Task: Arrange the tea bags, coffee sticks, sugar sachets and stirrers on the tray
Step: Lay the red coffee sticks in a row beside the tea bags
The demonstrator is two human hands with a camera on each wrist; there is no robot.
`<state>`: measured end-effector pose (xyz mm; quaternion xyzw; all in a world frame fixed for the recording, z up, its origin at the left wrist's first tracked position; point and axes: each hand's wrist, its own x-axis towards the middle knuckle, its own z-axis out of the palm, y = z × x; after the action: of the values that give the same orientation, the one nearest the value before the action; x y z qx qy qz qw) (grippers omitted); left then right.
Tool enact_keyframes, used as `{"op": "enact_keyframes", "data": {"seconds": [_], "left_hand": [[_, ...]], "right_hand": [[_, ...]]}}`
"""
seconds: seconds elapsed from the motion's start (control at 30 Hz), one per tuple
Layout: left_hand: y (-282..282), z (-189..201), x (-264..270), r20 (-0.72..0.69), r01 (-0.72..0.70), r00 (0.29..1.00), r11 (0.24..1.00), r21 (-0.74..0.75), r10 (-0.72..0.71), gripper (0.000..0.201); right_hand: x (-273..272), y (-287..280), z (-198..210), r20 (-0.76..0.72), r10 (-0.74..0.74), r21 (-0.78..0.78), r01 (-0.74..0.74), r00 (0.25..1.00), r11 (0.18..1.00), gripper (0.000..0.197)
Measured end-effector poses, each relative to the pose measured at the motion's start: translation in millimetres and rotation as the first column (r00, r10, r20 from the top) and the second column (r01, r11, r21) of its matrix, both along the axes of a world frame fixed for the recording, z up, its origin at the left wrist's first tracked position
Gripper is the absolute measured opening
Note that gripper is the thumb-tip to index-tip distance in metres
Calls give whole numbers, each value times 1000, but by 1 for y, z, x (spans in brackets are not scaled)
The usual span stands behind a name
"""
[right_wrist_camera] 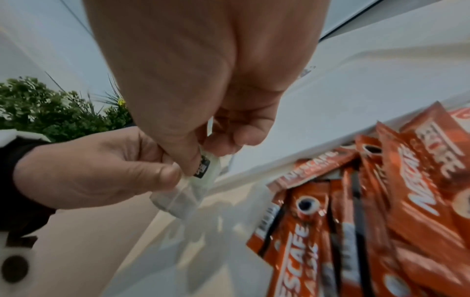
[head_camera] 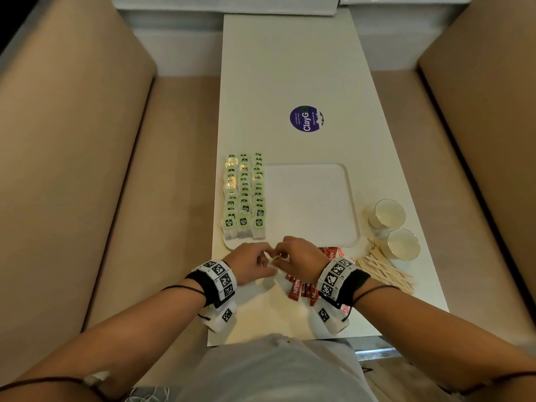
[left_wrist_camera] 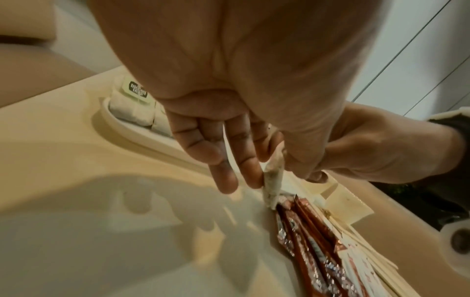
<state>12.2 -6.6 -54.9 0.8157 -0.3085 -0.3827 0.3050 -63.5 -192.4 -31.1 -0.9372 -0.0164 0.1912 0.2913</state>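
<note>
While three neat rows of tea bags (head_camera: 244, 195) already fill the left side of the tray (head_camera: 310, 204), both hands are busy with one more: left hand (head_camera: 251, 264) and right hand (head_camera: 300, 258) each pinch the same soft papery tea bag (left_wrist_camera: 273, 180) just above the surface, near the tray's front edge. Next it probably needs its tag flattened, then a slot in a row. Glossy red coffee sticks (head_camera: 301, 290) and flat wooden stirrers (head_camera: 383, 271) wait loose off the tray
</note>
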Motion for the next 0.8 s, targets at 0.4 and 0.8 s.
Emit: {"op": "enact_keyframes", "data": {"seconds": [0.4, 0.8], "left_hand": [[6, 12, 27, 79, -220, 973, 975, 28, 217, 16], [12, 7, 70, 183, -232, 962, 961, 148, 204, 8]], "right_hand": [[1, -22, -4, -91, -140, -112, 129, 986, 985, 24], [-10, -34, -23, -190, 37, -194, -75, 981, 978, 30]]}}
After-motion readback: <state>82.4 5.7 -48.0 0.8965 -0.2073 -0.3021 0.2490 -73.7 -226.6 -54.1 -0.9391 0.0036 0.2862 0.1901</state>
